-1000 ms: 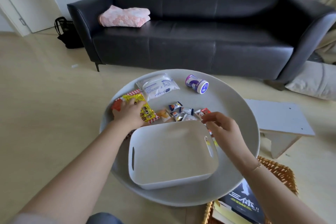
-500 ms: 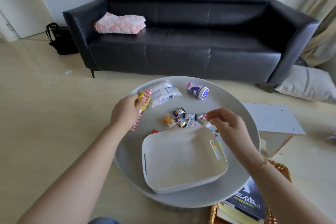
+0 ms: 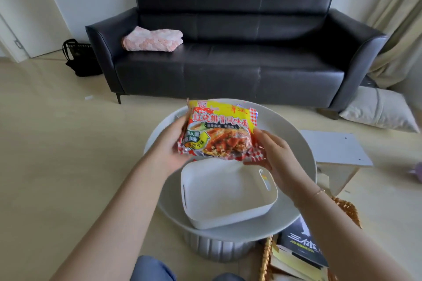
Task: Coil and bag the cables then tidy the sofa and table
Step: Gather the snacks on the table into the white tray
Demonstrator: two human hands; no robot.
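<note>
Fingers (image 3: 269, 143) of both hands grip the noodle packet (image 3: 219, 130) above the white bin (image 3: 228, 198).

Soft, even daylight — hands slightly blurred, edges bowed.

A single head-worn wide-angle view looks forward and down from close above the round table (image 3: 296, 134), both forearms reaching in from the bottom edge, with the black sofa (image 3: 228, 64) facing it farther back.
</note>
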